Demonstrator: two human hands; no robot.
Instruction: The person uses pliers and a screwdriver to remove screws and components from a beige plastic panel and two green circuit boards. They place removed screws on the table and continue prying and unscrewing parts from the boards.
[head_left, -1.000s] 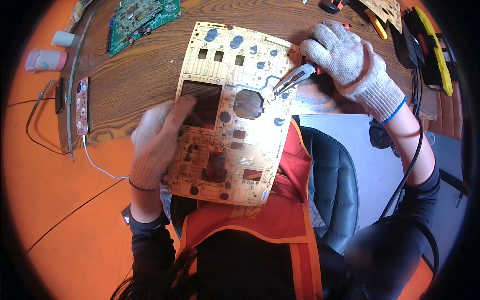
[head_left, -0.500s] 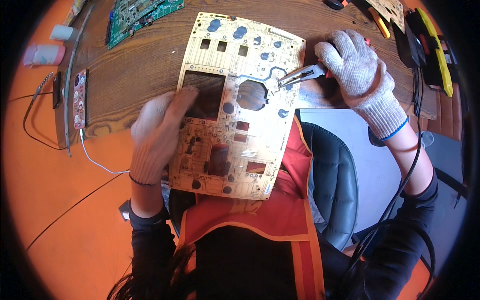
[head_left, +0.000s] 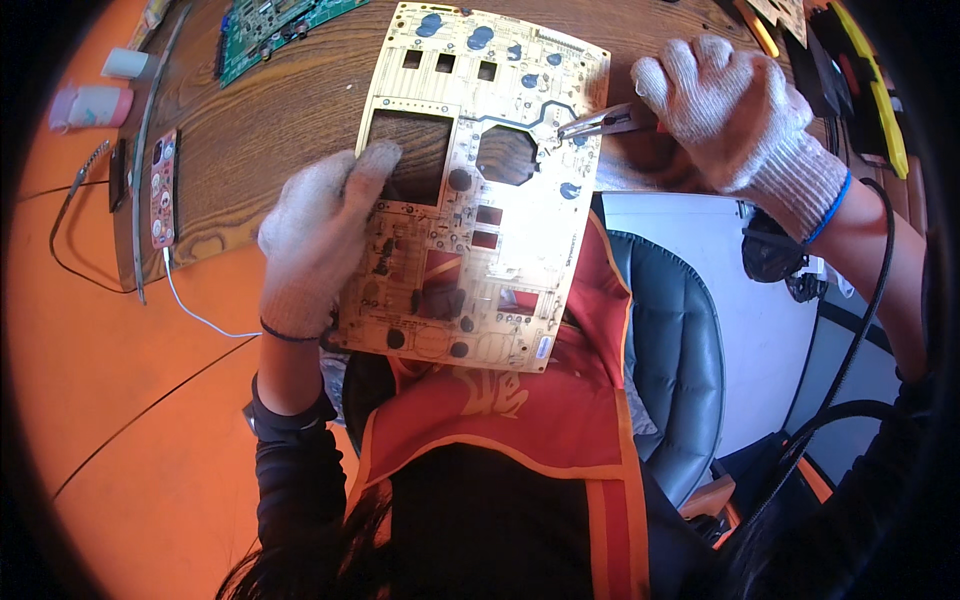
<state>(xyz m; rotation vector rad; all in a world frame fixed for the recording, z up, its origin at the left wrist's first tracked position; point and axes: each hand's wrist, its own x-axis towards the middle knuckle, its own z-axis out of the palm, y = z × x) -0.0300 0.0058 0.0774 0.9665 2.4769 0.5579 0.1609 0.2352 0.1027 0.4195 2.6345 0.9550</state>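
left hand (head_left: pixel 315 235) grips the board (head_left: pixel 530 230) by its left edge, thumb on the front beside the big window; right hand (head_left: pixel 725 115) is closed round the pliers (head_left: pixel 620 118), whose grips it mostly hides. the board is held above the lap, its upper part against the view of the table (head_left: pixel 250 150), its lower end over the red apron (head_left: pixel 500 425). the pliers' tips are at the board's face, just right of the eight-sided hole; whether they pinch anything is too small to tell. brown table shows through that hole and the big window, red cloth through some lower openings. glare whitens the board's right half.

farther out, a green board (head_left: pixel 290 35) lies at the table's far left, and a power strip (head_left: pixel 163 190) lies along the left side, a white cord (head_left: pixel 205 322) running from its near end. beyond that side are two containers, a white cup (head_left: pixel 123 63) and a pink-and-white cup (head_left: pixel 92 108); their contents cannot be made out. at right is a yellow-edged black case (head_left: pixel 882 90), its inside too dark to read.
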